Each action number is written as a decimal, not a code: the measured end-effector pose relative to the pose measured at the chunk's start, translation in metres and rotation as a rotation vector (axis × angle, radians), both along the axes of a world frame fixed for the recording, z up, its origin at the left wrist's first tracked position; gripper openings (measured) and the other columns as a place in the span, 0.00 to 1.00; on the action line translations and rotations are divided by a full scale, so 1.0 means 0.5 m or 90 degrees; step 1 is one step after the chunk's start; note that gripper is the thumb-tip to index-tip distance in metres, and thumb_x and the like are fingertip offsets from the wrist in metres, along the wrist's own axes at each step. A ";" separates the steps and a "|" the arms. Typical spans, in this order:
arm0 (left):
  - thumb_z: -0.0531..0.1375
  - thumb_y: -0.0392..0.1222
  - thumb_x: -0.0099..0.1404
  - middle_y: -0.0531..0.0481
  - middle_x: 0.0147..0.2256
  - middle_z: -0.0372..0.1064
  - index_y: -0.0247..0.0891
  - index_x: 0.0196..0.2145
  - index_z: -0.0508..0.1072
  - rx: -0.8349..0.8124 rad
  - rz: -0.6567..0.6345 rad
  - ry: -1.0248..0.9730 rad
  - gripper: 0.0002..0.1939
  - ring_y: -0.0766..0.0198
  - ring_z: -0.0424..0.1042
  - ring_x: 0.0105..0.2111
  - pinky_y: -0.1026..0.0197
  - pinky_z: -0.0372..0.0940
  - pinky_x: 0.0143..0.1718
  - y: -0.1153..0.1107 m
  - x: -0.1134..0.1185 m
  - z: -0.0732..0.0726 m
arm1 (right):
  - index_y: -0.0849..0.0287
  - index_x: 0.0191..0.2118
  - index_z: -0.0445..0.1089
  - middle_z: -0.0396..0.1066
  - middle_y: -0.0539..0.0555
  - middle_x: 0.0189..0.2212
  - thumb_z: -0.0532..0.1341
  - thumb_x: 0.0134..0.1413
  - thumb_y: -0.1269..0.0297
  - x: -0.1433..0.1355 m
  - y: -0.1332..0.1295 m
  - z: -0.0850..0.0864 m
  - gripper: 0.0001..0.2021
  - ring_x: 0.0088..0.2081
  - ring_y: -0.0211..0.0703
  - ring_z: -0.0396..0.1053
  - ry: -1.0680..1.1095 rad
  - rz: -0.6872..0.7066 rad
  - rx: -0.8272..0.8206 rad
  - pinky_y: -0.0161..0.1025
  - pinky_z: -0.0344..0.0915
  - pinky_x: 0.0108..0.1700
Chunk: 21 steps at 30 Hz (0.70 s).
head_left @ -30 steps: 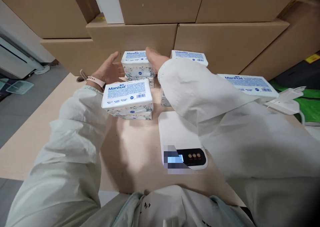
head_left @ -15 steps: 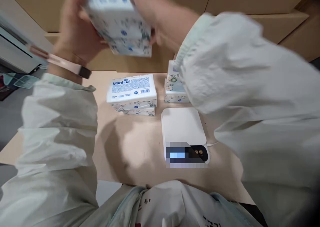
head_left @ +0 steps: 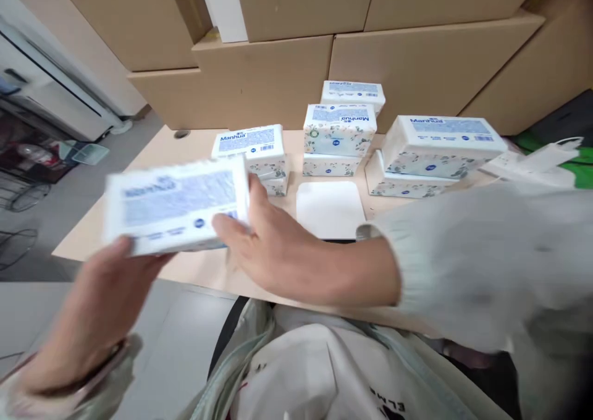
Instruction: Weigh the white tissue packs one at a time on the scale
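Both hands are clamped on the tissue pack (head_left: 178,204), one at each end: my left hand (head_left: 99,302) comes up from below at the near-left corner, fingers hidden beneath the pack, while my right hand (head_left: 278,253) presses its thumb and fingers against the right short end. I read the pack as held in the air, out over the near-left edge of the table (head_left: 152,154), its printed face up and its long axis running left to right, tipped slightly so the right end sits a touch higher. It is blurred, so I cannot read the fine print or see how far the fingers wrap under. From the grip, the white scale (head_left: 330,209) lies to the right and a little farther off, just beyond my right wrist, so the right hand is the nearer one to it. My right forearm reaches in from the right across the near edge, sleeve bunched at the wrist; my left arm rises from the lower left. Farther back, more tissue packs (head_left: 340,128) stand in small stacks along the table, with cardboard boxes (head_left: 417,68) piled behind them.
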<state>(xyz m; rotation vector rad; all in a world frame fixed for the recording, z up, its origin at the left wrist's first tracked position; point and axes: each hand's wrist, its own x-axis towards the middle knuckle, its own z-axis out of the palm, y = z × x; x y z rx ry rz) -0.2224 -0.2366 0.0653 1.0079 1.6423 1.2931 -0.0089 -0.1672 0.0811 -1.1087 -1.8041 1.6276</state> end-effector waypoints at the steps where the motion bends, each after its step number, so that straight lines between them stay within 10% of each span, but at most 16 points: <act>1: 0.64 0.63 0.68 0.57 0.60 0.80 0.64 0.62 0.80 -0.027 0.008 -0.031 0.26 0.29 0.66 0.70 0.28 0.63 0.72 -0.014 -0.003 -0.026 | 0.52 0.79 0.45 0.70 0.65 0.71 0.58 0.69 0.52 0.002 -0.005 -0.006 0.39 0.70 0.74 0.70 -0.034 0.002 -0.047 0.80 0.64 0.73; 6: 0.67 0.59 0.65 0.52 0.68 0.74 0.53 0.65 0.76 -0.067 -0.020 -0.096 0.33 0.33 0.65 0.72 0.34 0.64 0.71 0.049 -0.032 -0.111 | 0.55 0.78 0.44 0.60 0.66 0.77 0.57 0.71 0.51 -0.020 0.030 -0.063 0.38 0.77 0.70 0.61 -0.039 -0.002 -0.071 0.74 0.60 0.77; 14: 0.65 0.57 0.65 0.43 0.62 0.78 0.41 0.59 0.76 -0.020 -0.082 -0.104 0.29 0.40 0.73 0.62 0.47 0.75 0.55 0.266 -0.029 -0.118 | 0.58 0.77 0.48 0.61 0.66 0.77 0.57 0.70 0.51 -0.036 0.167 -0.105 0.37 0.77 0.65 0.61 -0.004 -0.136 0.006 0.67 0.59 0.79; 21: 0.64 0.57 0.65 0.43 0.61 0.77 0.43 0.57 0.76 -0.006 -0.116 -0.128 0.27 0.38 0.70 0.66 0.37 0.70 0.66 0.453 0.017 -0.136 | 0.54 0.75 0.48 0.65 0.64 0.74 0.55 0.70 0.52 -0.033 0.320 -0.129 0.34 0.75 0.62 0.64 -0.030 -0.249 0.014 0.67 0.62 0.77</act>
